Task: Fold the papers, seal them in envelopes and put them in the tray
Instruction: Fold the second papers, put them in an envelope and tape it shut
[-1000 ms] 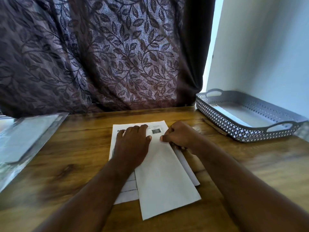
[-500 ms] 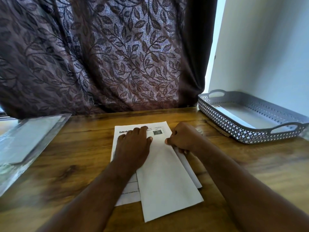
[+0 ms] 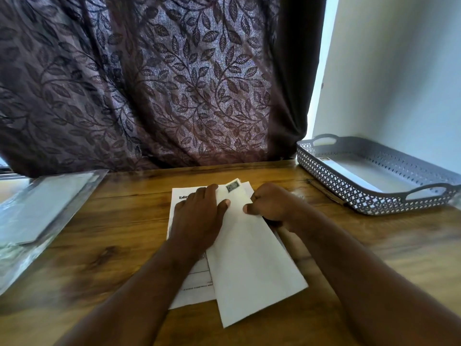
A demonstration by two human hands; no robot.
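A white envelope (image 3: 252,265) lies slantwise on a printed sheet (image 3: 194,290) in the middle of the wooden table, with a small dark printed square at its far end. My left hand (image 3: 199,216) lies flat with straight fingers, pressing on the sheet and the envelope's left side. My right hand (image 3: 272,203) is curled and pinches the envelope's right edge near the far end, thumb on top. The grey perforated tray (image 3: 331,186) stands at the right by the wall, with a white envelope (image 3: 349,174) lying in it.
A clear plastic sleeve (image 3: 37,216) with white contents lies at the table's left edge. A thin pen (image 3: 326,193) lies just in front of the tray. A dark leaf-patterned curtain (image 3: 162,83) hangs behind the table, and a white wall rises at the right.
The envelope's far end with the dark square has slid a little away from me, past the sheet's top edge. Both hands stay where they were on it.
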